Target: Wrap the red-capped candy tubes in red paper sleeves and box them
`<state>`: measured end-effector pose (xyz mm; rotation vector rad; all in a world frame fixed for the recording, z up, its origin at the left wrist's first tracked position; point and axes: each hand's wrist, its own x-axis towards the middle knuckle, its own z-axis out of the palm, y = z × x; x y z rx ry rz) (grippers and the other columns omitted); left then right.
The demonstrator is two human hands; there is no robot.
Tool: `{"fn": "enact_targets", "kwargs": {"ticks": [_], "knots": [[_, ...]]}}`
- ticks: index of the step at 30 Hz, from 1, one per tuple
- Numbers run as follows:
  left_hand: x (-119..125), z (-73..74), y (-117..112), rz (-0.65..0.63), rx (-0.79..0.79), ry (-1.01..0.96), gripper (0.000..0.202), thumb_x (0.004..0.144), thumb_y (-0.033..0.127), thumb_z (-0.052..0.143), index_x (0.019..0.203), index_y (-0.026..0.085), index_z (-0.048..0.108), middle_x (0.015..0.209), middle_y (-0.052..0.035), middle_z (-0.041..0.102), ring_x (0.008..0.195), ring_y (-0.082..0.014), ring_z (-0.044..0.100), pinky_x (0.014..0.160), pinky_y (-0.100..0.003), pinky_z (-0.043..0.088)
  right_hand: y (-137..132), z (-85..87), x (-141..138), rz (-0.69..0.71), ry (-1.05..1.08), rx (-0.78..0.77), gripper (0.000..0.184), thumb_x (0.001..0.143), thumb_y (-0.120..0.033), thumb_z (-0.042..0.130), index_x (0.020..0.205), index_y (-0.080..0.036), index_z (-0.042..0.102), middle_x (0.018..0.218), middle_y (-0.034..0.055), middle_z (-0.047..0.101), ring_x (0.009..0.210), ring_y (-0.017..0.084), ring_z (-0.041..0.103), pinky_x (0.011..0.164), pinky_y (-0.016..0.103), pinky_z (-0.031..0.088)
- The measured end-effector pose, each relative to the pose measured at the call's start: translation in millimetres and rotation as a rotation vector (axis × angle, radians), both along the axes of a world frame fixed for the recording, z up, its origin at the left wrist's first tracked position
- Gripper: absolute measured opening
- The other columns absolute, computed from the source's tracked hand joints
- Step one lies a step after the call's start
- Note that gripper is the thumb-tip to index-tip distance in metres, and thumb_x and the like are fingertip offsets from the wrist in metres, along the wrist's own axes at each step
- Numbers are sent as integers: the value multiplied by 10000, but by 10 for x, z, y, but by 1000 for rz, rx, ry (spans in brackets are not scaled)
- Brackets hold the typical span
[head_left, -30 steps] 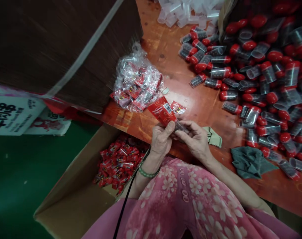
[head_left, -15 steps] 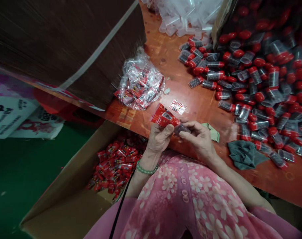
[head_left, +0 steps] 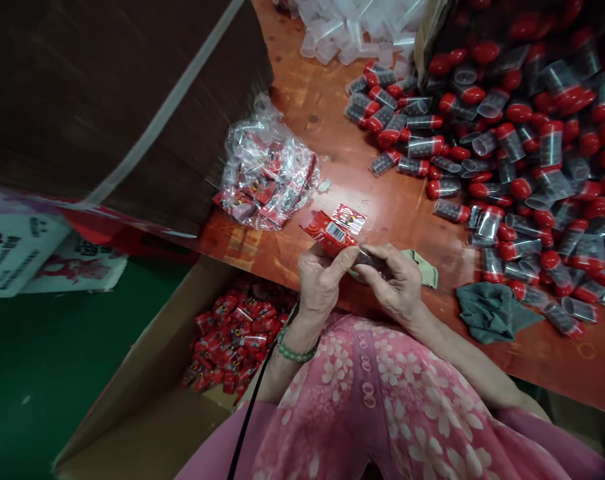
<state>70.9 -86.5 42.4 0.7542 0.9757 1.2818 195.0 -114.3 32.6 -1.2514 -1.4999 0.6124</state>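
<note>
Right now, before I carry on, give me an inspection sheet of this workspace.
Surface: orange wooden table, bare patches between piles.
Job's things: red packet in left hand; dark vial in right hand.
Clutter: red-capped vials heaped right; clear tubes at far edge; plastic bag of packets; loose packet; green cloth.
Hands: both closed on their items, close together at the table edge.
Cables: black cord beside left wrist.
Surroundings: cardboard box of red packets below; green floor.

your right hand (head_left: 396, 285) hides most of the dark tube (head_left: 368, 258); the red packet (head_left: 329, 233) carries print too small to read
</note>
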Motion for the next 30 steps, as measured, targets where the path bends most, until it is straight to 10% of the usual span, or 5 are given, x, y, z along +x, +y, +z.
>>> {"fn": "enact_targets", "kwargs": {"ticks": [14, 21, 27, 30], "knots": [[54, -125, 318, -100, -113, -151, 386, 661, 477, 850, 889, 177, 762, 1023, -134, 774, 1063, -310, 718, 949, -439, 572, 292, -119, 160, 98, 8, 2, 204, 868, -227, 665, 1071, -228, 679, 909, 67, 750, 797, 187, 703, 740, 325, 588], [218, -143, 317, -132, -130, -105, 365, 691, 471, 830, 908, 185, 764, 1047, -121, 773, 1104, -305, 699, 940, -418, 576, 324, -167, 213, 168, 482, -485, 253, 869, -398, 677, 1043, -217, 710, 722, -8, 719, 557, 132, 668, 474, 235, 532], [250, -196, 324, -77, -162, -75, 315, 723, 455, 803, 858, 171, 780, 997, -106, 782, 1027, -264, 721, 946, -378, 562, 320, -256, 175, 4, 120, -84, 181, 845, -221, 692, 1023, -222, 725, 929, 64, 777, 852, 195, 733, 805, 336, 609], [255, -228, 344, -48, -195, -81, 346, 665, 452, 850, 850, 170, 774, 905, -81, 785, 924, -236, 738, 890, -350, 576, 327, -286, 160, 36, 222, -172, 241, 862, -244, 688, 1102, -231, 708, 991, 57, 779, 816, 175, 735, 759, 312, 617]]}}
